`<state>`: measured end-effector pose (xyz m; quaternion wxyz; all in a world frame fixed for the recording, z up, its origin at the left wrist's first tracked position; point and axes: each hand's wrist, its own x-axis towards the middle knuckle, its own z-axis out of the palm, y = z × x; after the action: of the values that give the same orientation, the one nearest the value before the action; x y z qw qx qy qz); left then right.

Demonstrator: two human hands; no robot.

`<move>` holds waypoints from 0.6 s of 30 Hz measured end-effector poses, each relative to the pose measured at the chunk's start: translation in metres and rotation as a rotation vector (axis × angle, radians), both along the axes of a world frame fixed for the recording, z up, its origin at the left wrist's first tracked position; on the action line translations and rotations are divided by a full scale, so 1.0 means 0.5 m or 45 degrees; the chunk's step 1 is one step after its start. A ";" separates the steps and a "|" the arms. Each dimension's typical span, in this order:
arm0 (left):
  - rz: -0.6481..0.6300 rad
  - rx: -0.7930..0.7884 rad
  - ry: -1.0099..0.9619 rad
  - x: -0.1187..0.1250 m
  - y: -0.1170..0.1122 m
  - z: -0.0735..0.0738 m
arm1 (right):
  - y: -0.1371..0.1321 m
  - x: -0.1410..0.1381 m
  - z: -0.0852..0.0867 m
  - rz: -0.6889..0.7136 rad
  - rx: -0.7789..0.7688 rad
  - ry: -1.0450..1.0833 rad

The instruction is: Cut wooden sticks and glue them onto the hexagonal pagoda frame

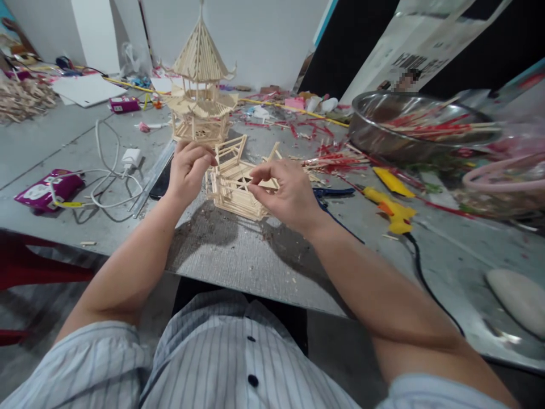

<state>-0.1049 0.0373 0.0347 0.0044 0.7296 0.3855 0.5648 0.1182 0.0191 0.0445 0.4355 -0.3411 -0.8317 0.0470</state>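
A low frame of pale wooden sticks (pixel 238 204), with railing-like sides, stands on the table in front of me. My left hand (pixel 191 167) is at its left side, fingers curled and thumb closed toward them near the upright sticks. Over the frame's right part is my right hand (pixel 292 193), its thumb and index finger brought together in a pinch. Whatever either hand holds is too small or hidden to make out. Directly behind stands a stick-built pagoda model (pixel 200 85) with a pointed roof.
To the right lie a yellow glue gun (pixel 389 210) with a black cord, blue-handled cutters (pixel 334 193) and red-and-pale sticks (pixel 336 162). A metal basin (pixel 361 133) holds more sticks. On the left are a purple device (pixel 51 190), white cable and adapter (pixel 131 159). The table edge (pixel 272 296) is near me.
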 end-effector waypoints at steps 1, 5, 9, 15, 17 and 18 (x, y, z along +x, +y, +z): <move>-0.019 -0.009 0.035 0.000 -0.002 0.003 | 0.000 -0.003 -0.004 0.001 0.028 -0.005; -0.068 -0.096 0.164 -0.005 -0.003 0.011 | 0.001 -0.014 -0.019 -0.020 0.074 0.010; -0.149 -0.113 0.203 -0.014 0.004 0.012 | 0.003 -0.022 -0.027 -0.058 0.072 0.004; -0.165 -0.191 0.277 -0.019 0.006 0.013 | 0.004 -0.032 -0.036 -0.069 0.096 0.007; -0.176 -0.202 0.291 -0.020 0.006 0.012 | 0.004 -0.034 -0.038 -0.072 0.102 0.014; -0.186 -0.202 0.297 -0.021 0.007 0.011 | 0.004 -0.034 -0.038 -0.071 0.102 0.017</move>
<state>-0.1153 0.0406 0.0404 0.0583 0.8138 0.3726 0.4422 0.1010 0.0210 0.0252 0.4556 -0.3462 -0.8201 0.0036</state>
